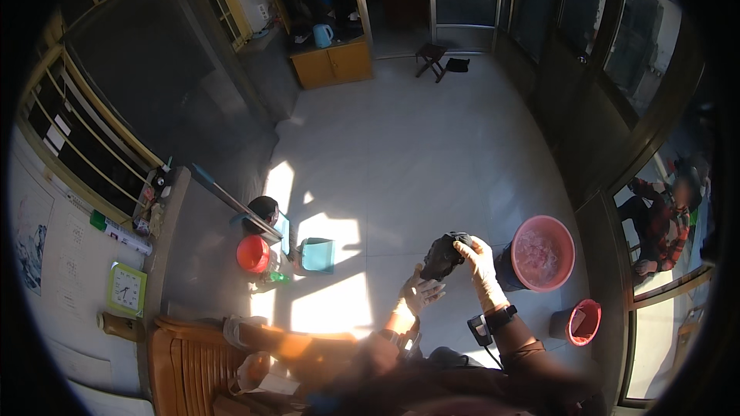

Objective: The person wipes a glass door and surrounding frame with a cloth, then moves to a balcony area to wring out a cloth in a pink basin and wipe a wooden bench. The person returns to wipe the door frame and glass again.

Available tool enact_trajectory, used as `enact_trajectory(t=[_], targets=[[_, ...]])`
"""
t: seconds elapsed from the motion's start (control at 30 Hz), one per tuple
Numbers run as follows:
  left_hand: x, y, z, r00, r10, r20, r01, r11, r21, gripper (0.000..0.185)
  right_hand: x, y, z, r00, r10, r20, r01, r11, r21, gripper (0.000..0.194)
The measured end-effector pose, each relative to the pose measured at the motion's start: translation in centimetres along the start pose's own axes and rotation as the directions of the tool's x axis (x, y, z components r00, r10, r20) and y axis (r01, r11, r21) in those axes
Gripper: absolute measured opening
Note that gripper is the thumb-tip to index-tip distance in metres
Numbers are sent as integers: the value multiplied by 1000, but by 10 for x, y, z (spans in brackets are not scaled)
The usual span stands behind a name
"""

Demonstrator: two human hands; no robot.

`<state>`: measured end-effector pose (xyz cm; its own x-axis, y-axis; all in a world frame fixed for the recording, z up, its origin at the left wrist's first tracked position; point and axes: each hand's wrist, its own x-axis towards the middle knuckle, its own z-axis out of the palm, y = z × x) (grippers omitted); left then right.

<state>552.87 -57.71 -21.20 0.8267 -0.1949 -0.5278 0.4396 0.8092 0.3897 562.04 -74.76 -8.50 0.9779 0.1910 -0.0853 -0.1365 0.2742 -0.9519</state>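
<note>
A crumpled black object [444, 255], perhaps a plastic bag or cloth, hangs in front of me above the tiled floor. My right hand [481, 268], in a thin pale glove, pinches its upper right edge. At its lower left is my left hand [417, 296], gloved too, with fingers spread and the palm turned up; whether it touches the black object I cannot tell. Right of my right hand stands a pink basin [569, 254] with whitish and pink contents, on or beside a darker bucket. A small red-lined bin [591, 323] stands lower right.
A wooden bench [173, 352] is at lower left. Near the left wall are a red bucket [252, 254], a blue dustpan [318, 255] and a long-handled tool [231, 199]. A folding stool [430, 59] stands farther off. At right, a person shows in the glass [670, 225].
</note>
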Motion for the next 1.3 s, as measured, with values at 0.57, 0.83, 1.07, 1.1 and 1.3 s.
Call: enact_trajectory(t=[0.57,0.83,1.07,1.1,1.3], targets=[[-213,-135,87,900,422,111,-381,636,671,49,-256,-7,-2,633,-16,774,509,762,-401,30],[-275,-153,69,372,714,593,105,-667,737,43,-364,-44,-35,913,166,374,-54,955,-292,43],[-289,-278,22,725,688,15,-680,712,175,48,-428,24,-10,805,-59,590,15,997,79,57],[-298,-291,18,744,668,-25,-666,744,52,47,-442,31,-7,677,-258,689,144,965,219,55],[-395,-350,25,694,682,-229,-717,629,-300,45,-526,22,2,596,271,755,-784,400,475,48]])
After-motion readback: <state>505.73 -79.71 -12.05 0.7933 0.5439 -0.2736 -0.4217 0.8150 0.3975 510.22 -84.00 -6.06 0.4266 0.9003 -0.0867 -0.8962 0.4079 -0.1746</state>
